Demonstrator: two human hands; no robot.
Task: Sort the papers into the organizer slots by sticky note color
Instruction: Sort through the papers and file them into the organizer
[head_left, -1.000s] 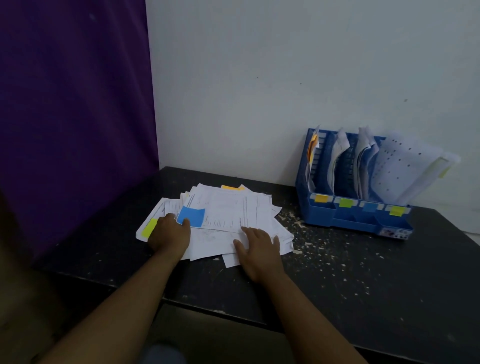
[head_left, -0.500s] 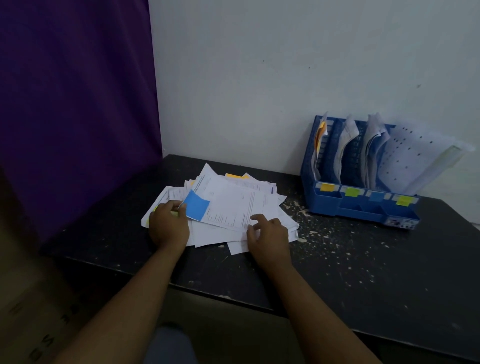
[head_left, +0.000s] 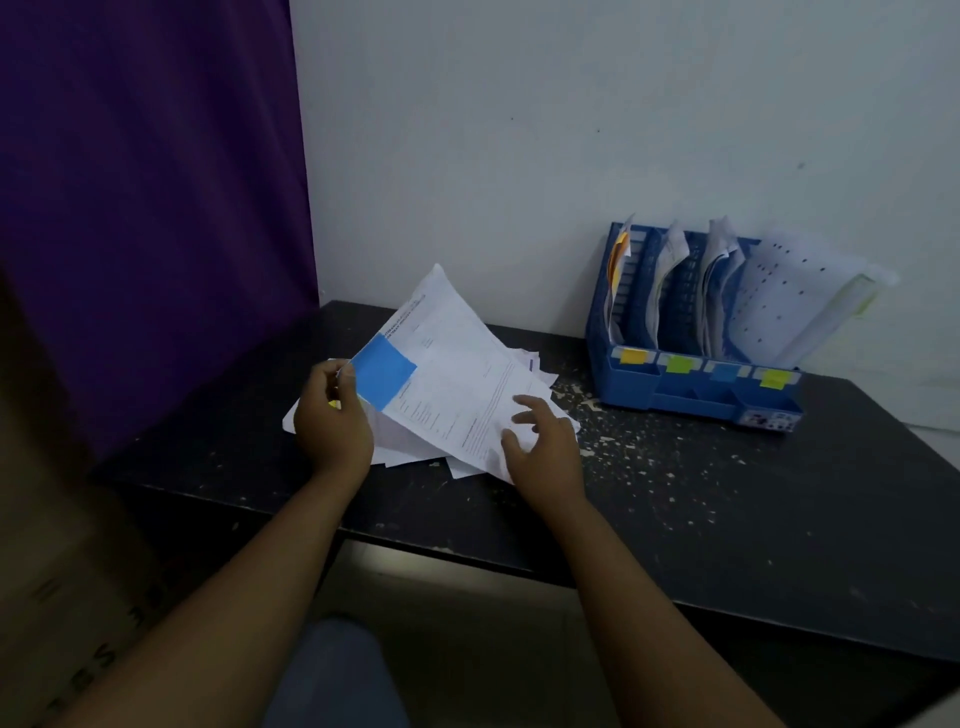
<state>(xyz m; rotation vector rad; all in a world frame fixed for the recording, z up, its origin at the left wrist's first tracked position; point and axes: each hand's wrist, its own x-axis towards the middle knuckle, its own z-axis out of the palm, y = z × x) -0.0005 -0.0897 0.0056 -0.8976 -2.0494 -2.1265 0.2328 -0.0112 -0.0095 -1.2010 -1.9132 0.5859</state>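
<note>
Blue sticky note (head_left: 383, 370) marks the sheet (head_left: 457, 387) that the left hand (head_left: 332, 418) pinches at its corner, tilted above the pile (head_left: 400, 444), probably to free it; the right hand (head_left: 543, 444), fingers loosely spread, steadies its lower edge.

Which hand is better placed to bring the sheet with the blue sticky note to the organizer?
Probably the left hand: its fingers pinch the raised sheet beside the blue sticky note. The right hand, though nearer the organizer, is open.
</note>
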